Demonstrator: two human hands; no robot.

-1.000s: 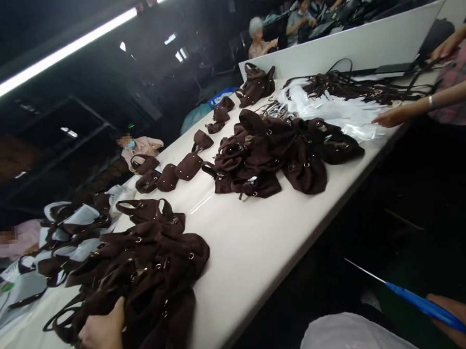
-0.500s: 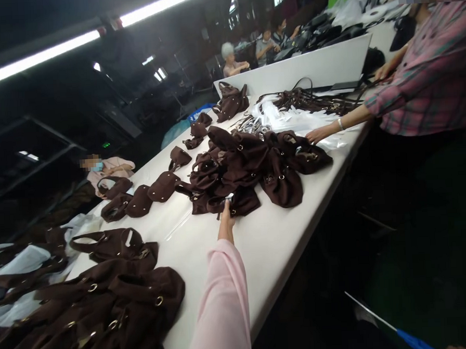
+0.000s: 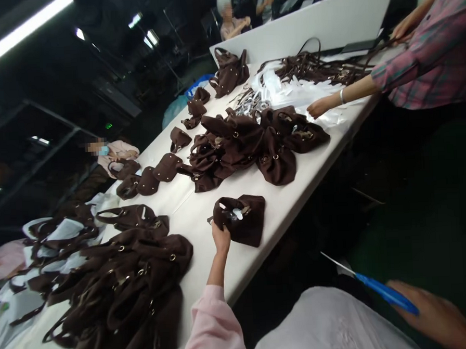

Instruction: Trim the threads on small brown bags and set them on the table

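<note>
Your left hand [image 3: 221, 238] is closed on the near corner of a small brown bag [image 3: 244, 226], pinching the cloth by its mouth. The bag lies by itself on the worktop [image 3: 285, 200], just ahead of your knuckles. Your right hand [image 3: 439, 317] hangs low, off the worktop's edge and well apart from the left. It is curled round the blue handle of the scissors [image 3: 383, 293], though blur hides how tightly the fingers sit. The bag looks like soft, light fabric that will sag and fold. The small metal fittings at its mouth seem the only firm spot, so the rim beside them is the place to hold. Beyond your left hand sits a heap of like bags [image 3: 231, 146], and to its left is a nearer pile [image 3: 129, 273]. A co-worker's hand [image 3: 321, 106] rests far beyond.
</note>
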